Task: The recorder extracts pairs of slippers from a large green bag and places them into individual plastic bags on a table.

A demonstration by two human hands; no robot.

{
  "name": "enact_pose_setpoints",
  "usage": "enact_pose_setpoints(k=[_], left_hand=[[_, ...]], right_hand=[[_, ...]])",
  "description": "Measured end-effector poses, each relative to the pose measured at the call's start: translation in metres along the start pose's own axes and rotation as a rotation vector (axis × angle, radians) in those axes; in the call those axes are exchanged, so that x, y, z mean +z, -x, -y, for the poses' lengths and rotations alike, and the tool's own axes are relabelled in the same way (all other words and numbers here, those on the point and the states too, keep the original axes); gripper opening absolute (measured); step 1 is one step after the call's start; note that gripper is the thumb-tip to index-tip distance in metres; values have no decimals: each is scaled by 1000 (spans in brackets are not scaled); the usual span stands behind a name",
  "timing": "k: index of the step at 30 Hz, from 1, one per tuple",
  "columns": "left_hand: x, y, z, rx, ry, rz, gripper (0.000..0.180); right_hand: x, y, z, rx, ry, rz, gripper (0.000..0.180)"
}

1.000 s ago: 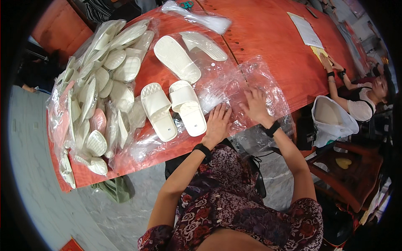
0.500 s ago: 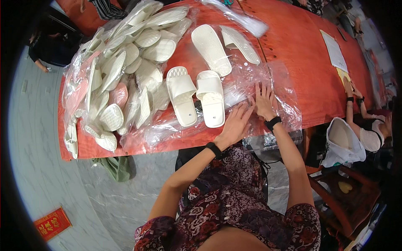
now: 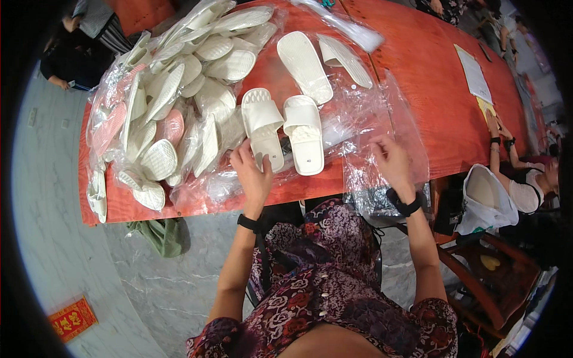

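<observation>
Left hand [image 3: 253,178] is spread at a white slipper [image 3: 263,122]; right hand [image 3: 394,162] arches, loosely parted, over plastic [image 3: 362,173].

Workshop-like room, long red worktable [image 3: 433,77], heap of bagged slippers [image 3: 167,92], clear plastic bag [image 3: 413,134], co-worker [image 3: 526,191]
</observation>
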State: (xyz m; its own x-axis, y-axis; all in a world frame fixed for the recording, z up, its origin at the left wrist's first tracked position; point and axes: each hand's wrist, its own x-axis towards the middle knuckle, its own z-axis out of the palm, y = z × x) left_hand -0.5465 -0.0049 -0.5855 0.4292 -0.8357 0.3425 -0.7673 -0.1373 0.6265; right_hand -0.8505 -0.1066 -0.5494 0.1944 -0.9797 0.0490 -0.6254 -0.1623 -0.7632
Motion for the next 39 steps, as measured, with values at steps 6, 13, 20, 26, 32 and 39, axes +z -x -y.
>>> enact_pose_setpoints(k=[6, 13, 20, 26, 32, 39], left_hand=[[15, -7, 24, -205, 144, 58, 55], [25, -4, 47, -384, 395, 177, 40], [1, 13, 41, -458, 715, 301, 33], [-12, 49, 25, -667, 897, 384, 30], [-5, 66, 14, -726, 956, 434, 33], [9, 70, -11, -696, 960, 441, 35]], right_hand=[[76, 9, 29, -64, -71, 295, 23], [124, 6, -1, 111, -66, 303, 33], [113, 16, -14, 245, -482, 358, 25], [87, 46, -25, 183, -521, 359, 22], [66, 64, -22, 240, -600, 280, 21], [52, 64, -24, 251, -606, 258, 20]])
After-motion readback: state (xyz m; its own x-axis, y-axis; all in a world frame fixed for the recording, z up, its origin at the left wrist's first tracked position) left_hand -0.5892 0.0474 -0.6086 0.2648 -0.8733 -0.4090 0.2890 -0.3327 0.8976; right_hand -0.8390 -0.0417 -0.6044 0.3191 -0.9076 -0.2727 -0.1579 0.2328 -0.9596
